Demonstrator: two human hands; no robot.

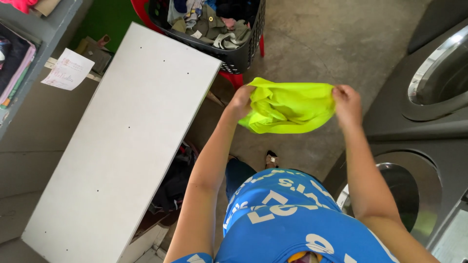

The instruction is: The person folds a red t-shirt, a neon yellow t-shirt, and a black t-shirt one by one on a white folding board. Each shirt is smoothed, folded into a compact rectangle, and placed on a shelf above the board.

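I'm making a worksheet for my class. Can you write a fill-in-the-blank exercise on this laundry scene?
1. Both hands, left hand and right hand, hold a neon ____ garment.
2. The black laundry basket rests on a ____ plastic chair.
3. The long white table lies to the person's ____.
4. The person's shirt is ____ with white print.

Missing words: yellow; red; left; blue

This looks like a laundry shop. Two front-loading machines with round steel-rimmed doors stand stacked at the right edge, a black basket heaped with clothes sits on a red stool beyond the far corner of a long white table, and folded garments fill a shelf on the left above a concrete floor.
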